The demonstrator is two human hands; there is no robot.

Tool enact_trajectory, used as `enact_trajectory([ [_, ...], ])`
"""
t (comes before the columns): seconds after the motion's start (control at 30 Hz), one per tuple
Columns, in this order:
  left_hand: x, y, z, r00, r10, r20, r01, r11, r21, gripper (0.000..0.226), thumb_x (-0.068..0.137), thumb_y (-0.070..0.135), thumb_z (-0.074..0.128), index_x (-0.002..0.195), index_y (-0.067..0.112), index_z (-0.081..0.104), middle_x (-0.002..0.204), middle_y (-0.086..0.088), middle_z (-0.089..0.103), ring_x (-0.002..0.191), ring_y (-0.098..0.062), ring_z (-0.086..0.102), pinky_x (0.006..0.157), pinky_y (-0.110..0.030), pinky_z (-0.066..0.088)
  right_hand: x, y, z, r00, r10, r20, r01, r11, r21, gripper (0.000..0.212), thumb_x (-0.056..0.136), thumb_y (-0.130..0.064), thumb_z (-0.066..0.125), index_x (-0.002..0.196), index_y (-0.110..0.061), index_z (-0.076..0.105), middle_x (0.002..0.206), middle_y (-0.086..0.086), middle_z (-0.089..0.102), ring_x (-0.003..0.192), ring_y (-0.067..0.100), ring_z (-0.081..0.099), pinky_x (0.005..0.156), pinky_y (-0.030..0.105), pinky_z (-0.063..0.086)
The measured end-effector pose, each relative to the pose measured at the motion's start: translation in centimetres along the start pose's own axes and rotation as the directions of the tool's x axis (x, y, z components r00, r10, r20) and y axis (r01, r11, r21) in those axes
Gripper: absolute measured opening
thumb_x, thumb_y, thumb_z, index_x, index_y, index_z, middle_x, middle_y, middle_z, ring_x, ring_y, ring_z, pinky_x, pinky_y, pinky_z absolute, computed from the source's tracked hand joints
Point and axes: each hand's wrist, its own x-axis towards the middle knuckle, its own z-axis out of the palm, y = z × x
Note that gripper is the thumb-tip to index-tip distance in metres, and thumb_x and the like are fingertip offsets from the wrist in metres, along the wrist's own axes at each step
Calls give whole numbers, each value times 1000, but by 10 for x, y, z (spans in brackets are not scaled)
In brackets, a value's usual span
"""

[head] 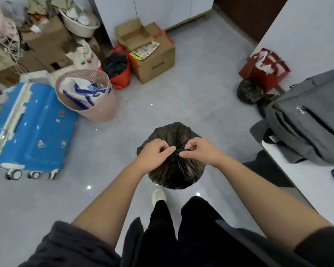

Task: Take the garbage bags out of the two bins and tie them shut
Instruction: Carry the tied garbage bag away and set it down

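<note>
A full black garbage bag (172,170) stands on the grey floor in front of my feet, its top gathered into a bunch. My left hand (154,154) and my right hand (200,150) both pinch the gathered neck of the bag from either side, fingers closed on the plastic. A second black garbage bag (248,92) lies on the floor at the right, beside a red paper bag. A pink mesh bin (96,105) stands at the left with white and blue fabric inside it.
A blue suitcase (30,128) lies at the left. Cardboard boxes (152,60) and clutter line the far wall. A red paper bag (266,69) and a grey backpack (307,120) sit at the right by a white table (301,174).
</note>
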Motion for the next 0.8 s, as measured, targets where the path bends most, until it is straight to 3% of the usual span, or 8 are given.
enact_trajectory([
  [0.17, 101, 13, -45, 995, 96, -5, -95, 991, 91, 20, 83, 34, 69, 78, 16, 62, 76, 14, 48, 69, 2, 45, 62, -12, 31, 78, -22, -54, 997, 48, -54, -45, 998, 52, 25, 77, -35, 76, 67, -20, 59, 67, -7, 56, 62, 7, 51, 62, 22, 42],
  [0.37, 235, 30, -73, 991, 133, -9, -131, 985, 110, 19, 80, 31, 72, 77, 17, 59, 76, 11, 47, 68, 0, 44, 62, -16, 29, 186, -26, -129, 994, 87, -60, -79, 990, 117, 24, 81, -29, 74, 66, -19, 58, 64, -6, 54, 57, 6, 49, 54, 17, 38],
  [0.53, 338, 67, -94, 991, 132, 6, -131, 978, 163, 20, 80, 33, 72, 75, 19, 58, 81, 3, 54, 70, -3, 45, 61, -14, 28, 258, -26, -210, 994, 103, -47, -100, 992, 74, 27, 83, -31, 71, 61, -21, 58, 65, -5, 57, 62, 8, 51, 64, 23, 41],
  [0.67, 415, 106, -108, 988, 148, 43, -154, 971, 182, 22, 81, 35, 71, 74, 19, 57, 83, 2, 54, 76, -11, 47, 66, -23, 30, 308, -26, -276, 989, 109, -98, -106, 994, 35, 28, 83, -36, 70, 61, -25, 57, 68, -9, 59, 66, 4, 53, 63, 21, 39],
  [0.8, 500, 142, -115, 979, 175, 101, -192, 963, 187, 23, 80, 34, 71, 74, 17, 58, 80, 2, 54, 75, -11, 49, 67, -23, 32, 353, -19, -341, 976, 150, -156, -146, 989, 39, 31, 85, -35, 66, 60, -23, 54, 67, -6, 57, 63, 6, 51, 58, 19, 37],
])
